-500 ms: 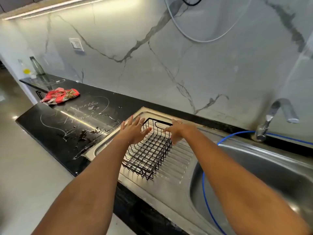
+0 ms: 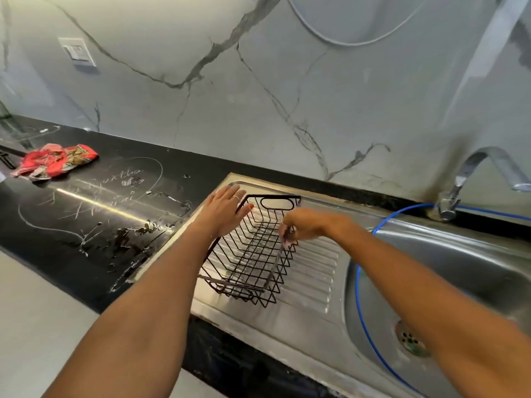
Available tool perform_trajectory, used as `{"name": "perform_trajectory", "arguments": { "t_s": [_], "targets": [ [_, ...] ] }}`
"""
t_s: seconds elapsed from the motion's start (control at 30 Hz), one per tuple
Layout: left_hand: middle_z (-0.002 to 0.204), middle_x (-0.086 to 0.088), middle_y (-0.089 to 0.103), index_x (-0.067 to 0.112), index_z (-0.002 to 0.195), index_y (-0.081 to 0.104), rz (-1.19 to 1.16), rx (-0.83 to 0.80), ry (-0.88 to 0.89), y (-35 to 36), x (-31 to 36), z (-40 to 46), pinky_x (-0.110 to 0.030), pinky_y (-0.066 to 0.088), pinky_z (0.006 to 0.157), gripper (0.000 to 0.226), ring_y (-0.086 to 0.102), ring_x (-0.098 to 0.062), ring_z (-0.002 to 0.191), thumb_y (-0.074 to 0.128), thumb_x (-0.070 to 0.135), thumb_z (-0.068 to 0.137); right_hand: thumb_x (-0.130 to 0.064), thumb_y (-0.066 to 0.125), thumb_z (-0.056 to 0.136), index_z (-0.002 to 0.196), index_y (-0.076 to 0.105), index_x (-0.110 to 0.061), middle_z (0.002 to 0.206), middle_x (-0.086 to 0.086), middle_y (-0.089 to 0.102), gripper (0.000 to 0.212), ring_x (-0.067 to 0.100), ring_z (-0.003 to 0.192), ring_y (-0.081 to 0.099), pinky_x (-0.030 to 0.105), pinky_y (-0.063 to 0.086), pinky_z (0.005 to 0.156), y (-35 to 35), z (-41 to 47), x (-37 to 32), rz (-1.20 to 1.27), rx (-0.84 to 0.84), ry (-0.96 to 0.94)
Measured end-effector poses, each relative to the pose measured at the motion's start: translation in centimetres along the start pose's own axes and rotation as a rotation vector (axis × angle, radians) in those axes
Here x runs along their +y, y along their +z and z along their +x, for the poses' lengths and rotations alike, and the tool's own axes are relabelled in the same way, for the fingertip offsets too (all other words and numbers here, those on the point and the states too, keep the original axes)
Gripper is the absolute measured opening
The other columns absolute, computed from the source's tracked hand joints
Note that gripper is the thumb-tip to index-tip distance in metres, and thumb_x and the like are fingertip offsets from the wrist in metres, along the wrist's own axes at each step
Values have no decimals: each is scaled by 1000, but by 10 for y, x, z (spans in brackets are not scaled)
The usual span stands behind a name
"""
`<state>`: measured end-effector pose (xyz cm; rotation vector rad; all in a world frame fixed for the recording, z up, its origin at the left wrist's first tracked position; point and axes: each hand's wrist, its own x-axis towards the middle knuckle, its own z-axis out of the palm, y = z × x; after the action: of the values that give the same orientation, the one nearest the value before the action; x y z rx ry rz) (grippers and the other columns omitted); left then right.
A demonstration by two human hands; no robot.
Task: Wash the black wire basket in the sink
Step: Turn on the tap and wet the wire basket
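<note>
Broadly, a marble-veined wall [image 2: 258, 96] is seen behind a black countertop [image 2: 71, 225] marked with pale scratches. A steel sink [image 2: 474, 268] is set into it, its ribbed drainboard [image 2: 316, 268] lying left of the bowl, with a tap [image 2: 471, 179] at the back and a blue hose [image 2: 359, 297] curving down into the bowl. The black wire basket [image 2: 253, 259] is stood on the drainboard. Its left rim is touched by the left hand [image 2: 222, 212], whose fingers are held straight and spread, nothing being gripped. Its right rim is pinched by the right hand [image 2: 304, 225], fingers curled around the wire. A red patterned cloth [image 2: 54, 162] is left crumpled on the countertop, well apart.
</note>
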<state>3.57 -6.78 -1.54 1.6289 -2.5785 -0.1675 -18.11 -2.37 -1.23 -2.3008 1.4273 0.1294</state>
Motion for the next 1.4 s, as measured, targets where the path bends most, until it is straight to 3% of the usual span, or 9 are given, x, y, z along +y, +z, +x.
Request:
{"name": "perform_trajectory", "arguments": {
  "t_s": [0.17, 0.23, 0.3, 0.43, 0.57, 0.7, 0.87, 1.0, 1.4],
  "targets": [
    [162, -3, 19, 19, 153, 29, -104, 66, -99, -31, -14, 27, -48, 10, 120, 62, 10, -27, 150, 27, 53, 101, -32, 63, 87, 102, 69, -32, 101, -12, 68, 16, 11, 111, 54, 62, 3, 108, -43, -20, -24, -9, 167, -19],
    [160, -6, 26, 17, 151, 33, -141, 106, -100, -42, -12, 38, -50, 15, 118, 61, 16, -30, 149, 29, 52, 101, -29, 63, 87, 97, 70, -29, 87, -9, 68, 12, 8, 91, 59, 51, 27, 104, -55, -37, -24, 64, 173, -44],
    [158, -9, 30, 15, 150, 34, -151, 108, -74, -44, -3, 45, -50, 18, 117, 61, 19, -32, 147, 29, 51, 102, -24, 62, 88, 93, 70, -24, 74, -5, 68, 9, 4, 68, 60, 34, 46, 80, -62, -63, -19, 141, 190, -23],
    [159, -10, 27, 13, 152, 30, -147, 24, 2, -30, 38, 60, -49, 18, 118, 61, 17, -31, 148, 29, 50, 102, -18, 59, 91, 92, 66, -14, 66, -8, 61, 8, 11, 64, 60, 22, 45, 68, -64, -125, -1, 324, 296, 142],
    [159, -7, 28, 15, 150, 34, -184, -16, 179, -10, 108, 80, -47, 17, 119, 58, 17, -27, 148, 33, 48, 102, -19, 61, 91, 82, 64, -19, 67, -6, 60, 9, 8, 62, 56, 21, 44, 65, -54, -190, 27, 434, 438, 293],
    [159, -6, 28, 15, 150, 34, -209, -42, 306, 7, 167, 88, -47, 16, 119, 59, 15, -26, 148, 32, 49, 102, -12, 62, 90, 88, 65, -13, 69, 5, 59, 4, 14, 60, 54, 17, 44, 60, -30, -240, 52, 584, 532, 439],
    [156, -8, 32, 13, 148, 38, -205, -86, 403, 34, 220, 90, -46, 19, 119, 59, 21, -28, 147, 32, 50, 102, -5, 61, 89, 90, 65, -5, 56, 2, 53, 5, 8, 44, 49, 17, 41, 46, 1, -286, 83, 692, 582, 587],
    [158, -7, 30, 14, 149, 36, -199, -136, 382, 54, 244, 90, -43, 17, 120, 59, 19, -28, 148, 32, 50, 102, -6, 63, 88, 89, 66, 2, 55, 4, 54, 9, 6, 40, 47, 16, 39, 43, 19, -300, 113, 745, 573, 666],
    [158, -9, 29, 10, 145, 42, -251, -153, 299, 97, 288, 75, -42, 17, 120, 55, 19, -25, 148, 37, 43, 102, -17, 54, 94, 83, 62, -13, 63, 2, 56, 15, 10, 45, 46, 20, 40, 48, 96, -257, 207, 912, 296, 736]
  ]
}}
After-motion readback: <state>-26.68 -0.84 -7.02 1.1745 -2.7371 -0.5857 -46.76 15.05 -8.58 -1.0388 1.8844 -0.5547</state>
